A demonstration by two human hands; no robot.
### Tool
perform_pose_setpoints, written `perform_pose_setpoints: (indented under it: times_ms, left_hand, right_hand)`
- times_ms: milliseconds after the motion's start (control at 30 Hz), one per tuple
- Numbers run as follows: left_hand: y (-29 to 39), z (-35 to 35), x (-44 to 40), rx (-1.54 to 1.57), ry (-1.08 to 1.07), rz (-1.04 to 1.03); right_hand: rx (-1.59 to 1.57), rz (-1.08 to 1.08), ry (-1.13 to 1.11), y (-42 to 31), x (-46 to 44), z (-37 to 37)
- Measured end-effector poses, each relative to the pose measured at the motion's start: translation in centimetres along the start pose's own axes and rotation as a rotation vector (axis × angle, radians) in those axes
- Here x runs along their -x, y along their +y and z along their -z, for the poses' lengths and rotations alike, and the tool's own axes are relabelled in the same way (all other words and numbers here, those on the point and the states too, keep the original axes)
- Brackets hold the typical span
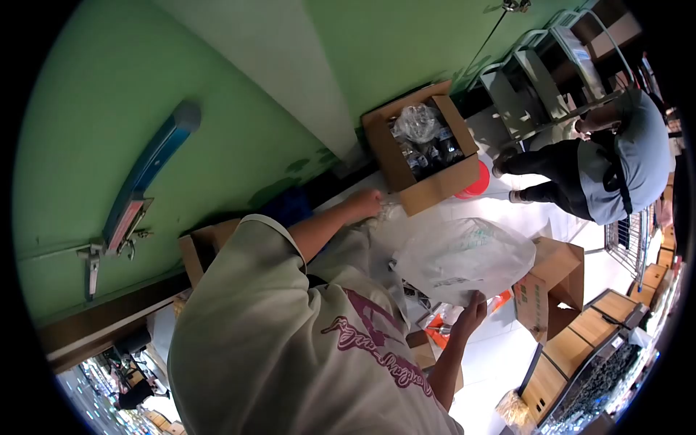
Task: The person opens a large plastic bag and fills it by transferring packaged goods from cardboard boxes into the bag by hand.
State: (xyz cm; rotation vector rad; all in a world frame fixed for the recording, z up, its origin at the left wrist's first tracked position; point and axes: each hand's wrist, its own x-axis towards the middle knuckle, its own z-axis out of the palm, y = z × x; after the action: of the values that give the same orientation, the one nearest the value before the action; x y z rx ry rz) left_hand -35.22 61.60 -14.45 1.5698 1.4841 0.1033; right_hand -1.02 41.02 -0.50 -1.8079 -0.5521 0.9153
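Observation:
My right hand (473,313) pinches the lower edge of a large translucent white plastic bag (464,254). The bag is spread out and puffed up in front of me, with faint print on it. Held out to the other side, my left hand (365,204) is closed, its fingers curled in. Some crumpled pale material (390,212) shows just by those fingers; what they grip is not clear. Beyond the left hand stands an open cardboard box (424,196) with bottles and clear plastic (418,123) in it. Orange-and-white packaging (437,330) lies below the bag, partly hidden.
Another open cardboard box (536,301) stands right of the bag, near wooden display crates (565,344). A red round object (475,181) sits beside the bottle box. A person in a light blue top (638,159) bends near a step ladder (540,80) and a shopping cart (629,243). A green wall (239,145) runs along the left.

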Motion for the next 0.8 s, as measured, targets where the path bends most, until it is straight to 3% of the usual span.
perform_pose_setpoints:
  times_ms: [67,167,267,333,367,433,467,533,700,800]
  left_hand:
    - [-0.5,1.3,-0.9,0.072,0.008,0.105]
    - [-2.7,1.6,-2.3,0.133,0.006,0.156]
    - [-6.2,0.2,-3.0,0.395,0.045,0.226]
    - [-8.8,-1.0,-3.5,0.007,-0.003,-0.048]
    - [-9.2,-1.0,-3.3,0.021,0.013,-0.049]
    - [-7.4,0.6,-1.4,0.494,0.041,0.371]
    - [-7.4,0.9,-1.2,0.524,0.055,0.375]
    - [-7.2,0.8,-1.8,0.706,0.109,0.631]
    - [-3.1,0.9,-5.8,0.821,0.185,0.688]
    - [-0.1,-0.2,-11.5,0.853,0.286,0.686]
  right_hand:
    - [0.175,-0.003,-0.115,0.4,-1.8,-0.3]
    - [0.195,-0.153,-0.081,-4.0,-1.7,-3.7]
    - [0.153,-0.165,-0.121,-5.4,-2.9,-5.3]
    - [0.158,-0.152,-0.148,-6.0,-4.0,-5.9]
    - [0.123,-0.148,-0.148,-6.0,-5.0,-6.1]
    - [0.111,-0.127,-0.170,-7.4,-6.9,-6.7]
    - [0.147,-0.158,-0.160,-8.3,-7.5,-7.4]
    - [0.173,-0.202,-0.153,-9.8,-9.0,-8.3]
    - [0.321,-0.221,-0.273,-10.4,-14.5,-8.0]
    - [0.392,-0.371,-0.390,-9.7,-18.9,-8.1]
